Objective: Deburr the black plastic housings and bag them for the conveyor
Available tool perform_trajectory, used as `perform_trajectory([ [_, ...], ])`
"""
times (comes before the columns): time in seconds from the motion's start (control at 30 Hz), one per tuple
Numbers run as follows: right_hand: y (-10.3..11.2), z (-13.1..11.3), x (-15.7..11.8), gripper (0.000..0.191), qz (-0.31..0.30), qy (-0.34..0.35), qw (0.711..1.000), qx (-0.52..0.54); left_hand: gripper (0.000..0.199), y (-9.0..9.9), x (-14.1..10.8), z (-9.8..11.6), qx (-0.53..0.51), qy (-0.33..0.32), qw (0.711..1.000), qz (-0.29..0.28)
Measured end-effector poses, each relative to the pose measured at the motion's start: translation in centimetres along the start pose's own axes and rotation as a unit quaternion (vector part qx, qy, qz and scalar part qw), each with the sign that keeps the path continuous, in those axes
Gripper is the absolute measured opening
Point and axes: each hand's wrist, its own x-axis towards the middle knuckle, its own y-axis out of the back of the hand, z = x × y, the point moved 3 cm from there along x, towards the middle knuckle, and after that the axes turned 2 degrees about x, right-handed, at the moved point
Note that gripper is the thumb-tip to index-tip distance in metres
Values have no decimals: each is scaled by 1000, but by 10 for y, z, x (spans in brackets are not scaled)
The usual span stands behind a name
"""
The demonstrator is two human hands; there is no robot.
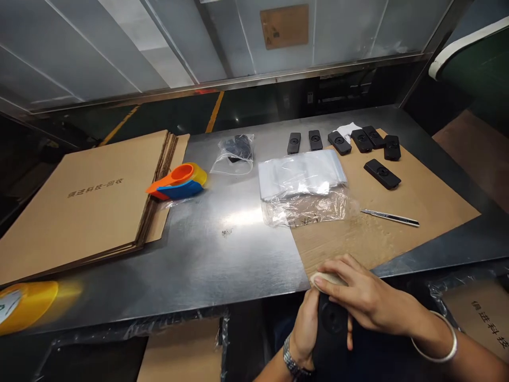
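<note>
Over the black device (331, 329), right fingers (338, 292) curl

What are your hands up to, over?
Left hand holding black part. Right hand holding pale pad at its end. Knife apart, on cardboard.

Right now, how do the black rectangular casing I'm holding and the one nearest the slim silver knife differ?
Your left hand grips the held casing; the other casing lies on brown cardboard. The held casing is partly hidden; the other casing shows fully. Both are black with circular details.
</note>
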Motion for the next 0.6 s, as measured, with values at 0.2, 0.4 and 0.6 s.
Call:
perform_trajectory([
  [0.2, -1, 0, -2, 47, -9, -13, 1000, 3, 76, 2, -4, -2, -18, 11, 1000, 19],
  [0.4, -3, 0, 2, 50, -24, 2, 1000, 19, 82, 1, -7, 1, 30, -8, 1000, 3],
  [0.6, 1, 0, 4, 47, 7, 2, 1000, 15, 79, -1, -7, 3, 68, -19, 997, -2],
])
